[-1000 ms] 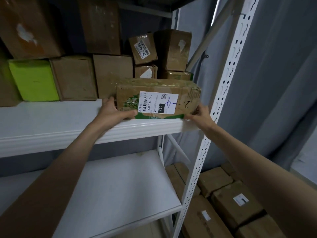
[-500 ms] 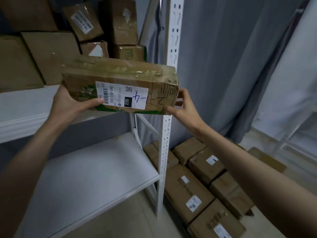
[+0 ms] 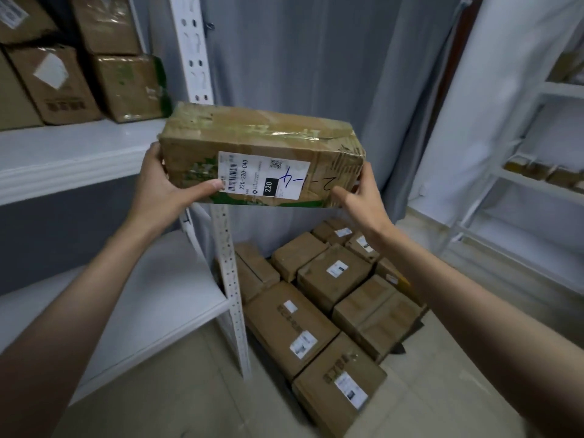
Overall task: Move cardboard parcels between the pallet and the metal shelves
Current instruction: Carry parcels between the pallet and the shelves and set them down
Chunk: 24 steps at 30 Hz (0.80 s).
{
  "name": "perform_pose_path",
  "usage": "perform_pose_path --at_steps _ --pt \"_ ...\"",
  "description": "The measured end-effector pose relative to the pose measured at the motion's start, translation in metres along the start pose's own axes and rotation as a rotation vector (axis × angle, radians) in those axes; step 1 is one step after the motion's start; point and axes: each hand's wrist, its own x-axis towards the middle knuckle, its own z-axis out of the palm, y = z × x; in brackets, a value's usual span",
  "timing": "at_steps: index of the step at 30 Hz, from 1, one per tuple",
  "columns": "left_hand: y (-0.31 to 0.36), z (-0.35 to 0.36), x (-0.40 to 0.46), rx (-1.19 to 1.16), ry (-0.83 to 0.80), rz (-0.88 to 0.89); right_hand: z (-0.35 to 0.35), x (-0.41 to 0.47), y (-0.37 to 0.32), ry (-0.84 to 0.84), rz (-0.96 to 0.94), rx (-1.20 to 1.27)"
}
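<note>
A long taped cardboard parcel [image 3: 252, 143] with a white shipping label and blue handwriting hangs in the air in front of the white shelf post [image 3: 227, 263]. My left hand [image 3: 164, 191] grips its left end, thumb across the front face. My right hand [image 3: 360, 197] grips its right end from below. The parcel is off the upper metal shelf [image 3: 69, 153], to the right of it. Several brown parcels [image 3: 331, 298] lie packed together on the floor below; what they rest on is hidden.
More cardboard boxes [image 3: 79, 74] stand at the back of the upper shelf. A lower white shelf board [image 3: 132, 305] juts out at the left. Grey curtain hangs behind. A second white rack [image 3: 537, 172] with small boxes stands at the right.
Both hands lifted the labelled parcel off the upper shelf and carried it rightward, past the post. The view swung right and down, showing the parcels on the floor.
</note>
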Motion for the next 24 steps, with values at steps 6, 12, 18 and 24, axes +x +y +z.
perform_pose_path --at_steps 6,12,18,24 --pt "0.007 0.097 -0.015 0.055 -0.151 -0.037 -0.073 -0.018 0.053 0.09 0.152 -0.033" --pt "-0.005 0.176 -0.009 0.072 -0.304 -0.098 -0.119 -0.018 0.1 0.146 0.274 -0.067" --pt "-0.044 0.253 0.012 0.1 -0.438 -0.176 -0.138 0.0 0.156 0.202 0.399 -0.061" --pt "-0.114 0.336 0.026 0.124 -0.608 -0.304 -0.134 0.02 0.23 0.272 0.606 -0.044"
